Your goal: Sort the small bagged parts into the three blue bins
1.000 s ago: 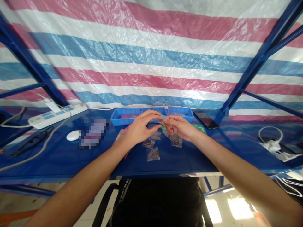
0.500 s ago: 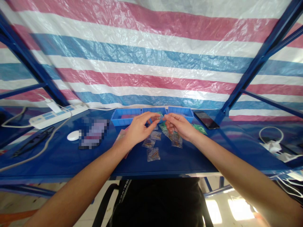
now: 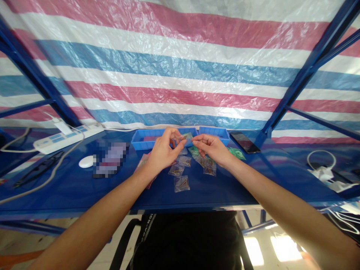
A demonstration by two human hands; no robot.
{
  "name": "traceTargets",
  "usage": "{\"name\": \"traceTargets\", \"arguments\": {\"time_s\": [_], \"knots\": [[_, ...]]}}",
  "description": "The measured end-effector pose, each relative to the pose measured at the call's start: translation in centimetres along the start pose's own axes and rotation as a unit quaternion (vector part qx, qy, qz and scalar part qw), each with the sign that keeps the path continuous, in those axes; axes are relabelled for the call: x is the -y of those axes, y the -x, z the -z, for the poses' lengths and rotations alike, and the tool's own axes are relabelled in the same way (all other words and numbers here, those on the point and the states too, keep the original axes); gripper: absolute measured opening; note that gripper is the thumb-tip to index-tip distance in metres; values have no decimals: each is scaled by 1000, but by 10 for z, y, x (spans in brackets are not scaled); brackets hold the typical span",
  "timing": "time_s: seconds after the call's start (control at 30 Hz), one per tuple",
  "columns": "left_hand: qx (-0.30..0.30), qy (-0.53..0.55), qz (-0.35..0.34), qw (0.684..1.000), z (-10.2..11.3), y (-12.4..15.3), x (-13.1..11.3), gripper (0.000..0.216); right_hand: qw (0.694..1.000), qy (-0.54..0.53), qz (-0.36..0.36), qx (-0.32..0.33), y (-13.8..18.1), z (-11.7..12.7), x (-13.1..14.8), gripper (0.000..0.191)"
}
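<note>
One small see-through bag (image 3: 188, 137), faintly green, was up off the table, in front of the middle blue tray (image 3: 195, 131). The left hand (image 3: 164, 150) had its thumb and fingers clamped on the bag's left side. The right hand (image 3: 215, 150) was at the bag's other edge, its thumb and forefinger close together; whether they gripped the plastic, I could not tell.

Below the hands, several clear packets (image 3: 182, 183) with brass-coloured pins in them lay on the blue table (image 3: 233, 191), some overlapping. Green packets (image 3: 236, 153) lay beyond the right wrist and under the right fingers, and pink packets (image 3: 144, 160) lay beside the left wrist, partly hidden by it.

Two more blue trays stood either side of the middle one: the left tray (image 3: 149, 144) and the right tray (image 3: 218, 132). Near the right tray lay a dark phone (image 3: 245, 142).

Farther left were a white oval object (image 3: 87, 161) and a white power strip (image 3: 69, 138). Behind everything hung a striped sheet (image 3: 180, 75).
</note>
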State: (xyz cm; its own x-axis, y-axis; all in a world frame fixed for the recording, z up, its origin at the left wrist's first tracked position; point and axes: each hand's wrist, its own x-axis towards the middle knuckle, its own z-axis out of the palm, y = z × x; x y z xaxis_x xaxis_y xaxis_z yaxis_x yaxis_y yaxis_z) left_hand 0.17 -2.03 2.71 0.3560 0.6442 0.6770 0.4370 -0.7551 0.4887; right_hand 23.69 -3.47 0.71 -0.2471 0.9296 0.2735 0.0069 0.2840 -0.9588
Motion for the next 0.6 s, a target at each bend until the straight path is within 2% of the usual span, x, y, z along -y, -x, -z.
{"name": "traceTargets", "arguments": {"time_s": [0.1, 0.17, 0.33, 0.43, 0.6], "knots": [[-22, -65, -14, 998, 5, -4, 5, 15, 1000, 9, -5, -11, -1, 1, -2, 42], [-17, -107, -32, 994, 7, -6, 10, 20, 1000, 21, -7, -10, -1, 1, -1, 42], [57, -192, -23, 979, 0, -2, 29, 47, 999, 54, -8, 2, 1, -3, 2, 42], [100, -223, -3, 970, -6, 2, 38, 45, 997, 70, -4, 12, 2, -3, 1, 41], [105, -239, -12, 965, -5, 3, 38, 40, 995, 99, 10, 25, 3, -1, -2, 41]]}}
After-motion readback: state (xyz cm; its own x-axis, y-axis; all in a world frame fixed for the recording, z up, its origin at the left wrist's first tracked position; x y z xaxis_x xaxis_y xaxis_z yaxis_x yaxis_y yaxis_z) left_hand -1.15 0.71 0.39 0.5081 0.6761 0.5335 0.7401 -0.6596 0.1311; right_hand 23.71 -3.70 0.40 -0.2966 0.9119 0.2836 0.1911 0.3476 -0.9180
